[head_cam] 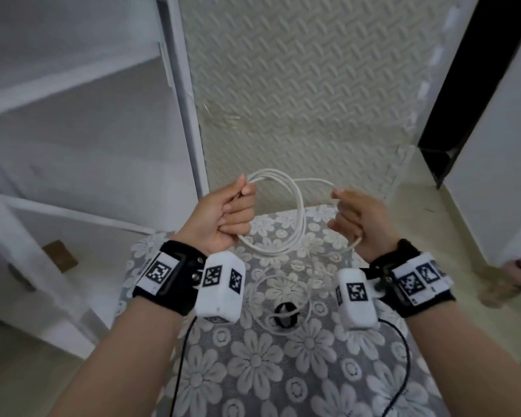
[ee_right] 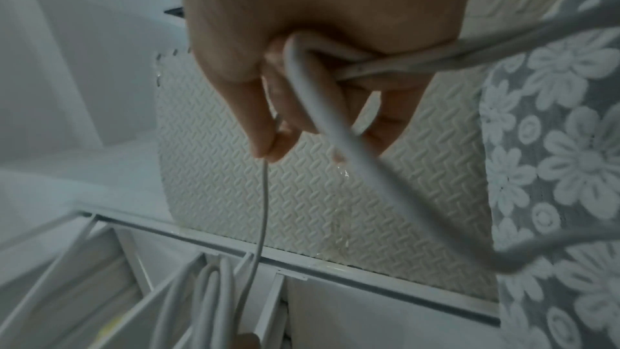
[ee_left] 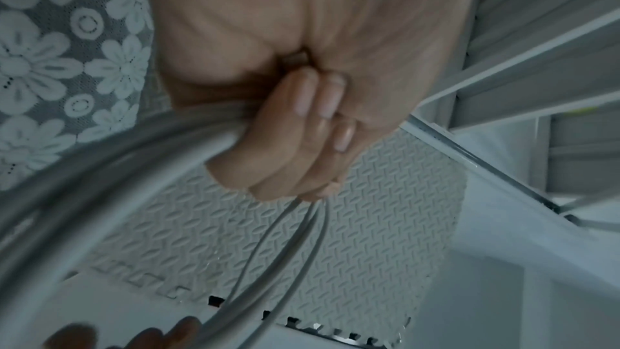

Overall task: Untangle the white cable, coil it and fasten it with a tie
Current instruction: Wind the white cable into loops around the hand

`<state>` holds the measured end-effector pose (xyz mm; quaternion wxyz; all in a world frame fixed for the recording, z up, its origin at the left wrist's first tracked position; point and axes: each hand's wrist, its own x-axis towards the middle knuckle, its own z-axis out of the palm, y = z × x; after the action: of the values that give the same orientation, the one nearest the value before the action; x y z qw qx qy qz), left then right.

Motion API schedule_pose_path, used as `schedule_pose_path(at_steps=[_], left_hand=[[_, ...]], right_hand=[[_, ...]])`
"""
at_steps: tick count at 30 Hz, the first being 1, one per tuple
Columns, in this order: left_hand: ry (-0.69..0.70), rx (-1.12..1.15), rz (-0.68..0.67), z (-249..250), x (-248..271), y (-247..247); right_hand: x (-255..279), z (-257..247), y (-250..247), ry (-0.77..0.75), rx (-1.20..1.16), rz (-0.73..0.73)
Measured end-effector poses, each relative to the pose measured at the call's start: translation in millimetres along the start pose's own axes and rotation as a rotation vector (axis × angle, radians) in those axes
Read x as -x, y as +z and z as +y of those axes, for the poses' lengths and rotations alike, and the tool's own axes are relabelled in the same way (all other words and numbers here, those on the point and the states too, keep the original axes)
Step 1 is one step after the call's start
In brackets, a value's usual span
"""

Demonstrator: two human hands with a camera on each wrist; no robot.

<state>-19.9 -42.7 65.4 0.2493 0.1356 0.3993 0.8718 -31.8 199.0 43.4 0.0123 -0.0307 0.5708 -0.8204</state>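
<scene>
The white cable [head_cam: 300,212] hangs in several loops above the table's far edge. My left hand [head_cam: 238,206] grips one side of the coil in a fist; in the left wrist view its curled fingers [ee_left: 302,142] close round the strands of cable [ee_left: 285,248]. My right hand [head_cam: 348,215] holds the free run of cable to the right of the coil. In the right wrist view my right hand [ee_right: 271,150] pinches a thin strand between thumb and forefinger, and a thicker run of cable [ee_right: 352,166] bends through the palm. A black tie [head_cam: 286,311] lies on the table under my wrists.
The table [head_cam: 253,371] has a grey cloth with white lace flowers. A pale loop [head_cam: 306,299] lies on it around the tie. White shelving [head_cam: 73,115] stands on the left, a textured floor mat [head_cam: 298,85] lies ahead, and a dark door edge [head_cam: 469,85] is at the right.
</scene>
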Motion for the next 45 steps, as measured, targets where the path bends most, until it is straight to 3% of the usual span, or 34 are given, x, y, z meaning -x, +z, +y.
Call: schedule_pose_path(at_steps=[3,7,9,12,18,20,24,26,32,38,45], left_hand=[[-0.051,-0.056,0.01,2,-1,-2],[-0.062,-0.103,0.003,5,0,-4],[-0.048,-0.093,0.009,6,-1,-5],[-0.061,-0.155,0.027,2,-6,-5],[-0.168,-0.27,0.016,-16,-21,-16],[-0.202,-0.369,0.013,-18,-23,-17],[-0.243,-0.554,0.019,-19,-30,-18],[-0.221,-0.567,0.046,-17,-32,-22],[-0.165,-0.362,0.08,-17,-35,-40],[-0.151,-0.356,0.077,-28,-41,-50],[-0.056,-0.235,0.084,-42,-45,-65]], right_hand=[[-4,0,6,-0.026,0.121,-0.015],[-12,-8,8,0.187,-0.03,-0.255],[-20,-10,6,0.204,0.19,-0.207],[-28,-3,10,0.083,0.726,-0.052],[-21,20,28,-0.353,0.751,-0.027],[-17,21,34,-0.465,0.797,-0.111],[-21,27,40,-0.378,0.922,-0.406],[-23,31,39,-0.401,0.967,-0.436],[-25,46,24,-0.363,1.085,-0.33],[-30,60,6,-0.37,1.096,-0.123],[-23,81,-3,-0.344,0.778,0.07]])
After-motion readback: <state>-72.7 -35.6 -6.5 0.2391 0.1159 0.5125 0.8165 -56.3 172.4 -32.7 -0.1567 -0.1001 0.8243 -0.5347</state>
